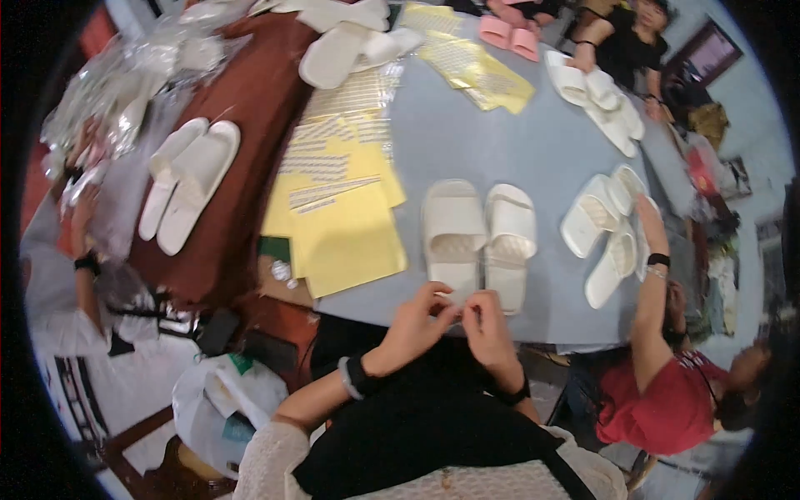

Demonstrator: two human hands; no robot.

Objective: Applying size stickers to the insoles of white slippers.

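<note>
A pair of white slide slippers [454,250] lies side by side on the grey tabletop in front of me, toes pointing away. My left hand [419,323] is at the heel end of the left slipper, thumb and forefinger pinched together. Close beside it, my right hand [492,335] is pinched too, by the heel of the right slipper. Whatever lies between the fingertips is too small to make out. Yellow sticker sheets [346,250] with rows of small pale strips lie to the left of the slippers.
On the right, a co-worker's hand [652,221] is among more white slippers [612,250]. White slippers [190,187] rest on a brown surface at left, near clear plastic bags [125,92]. Pink slippers [508,37] and another person [625,42] are at the far side.
</note>
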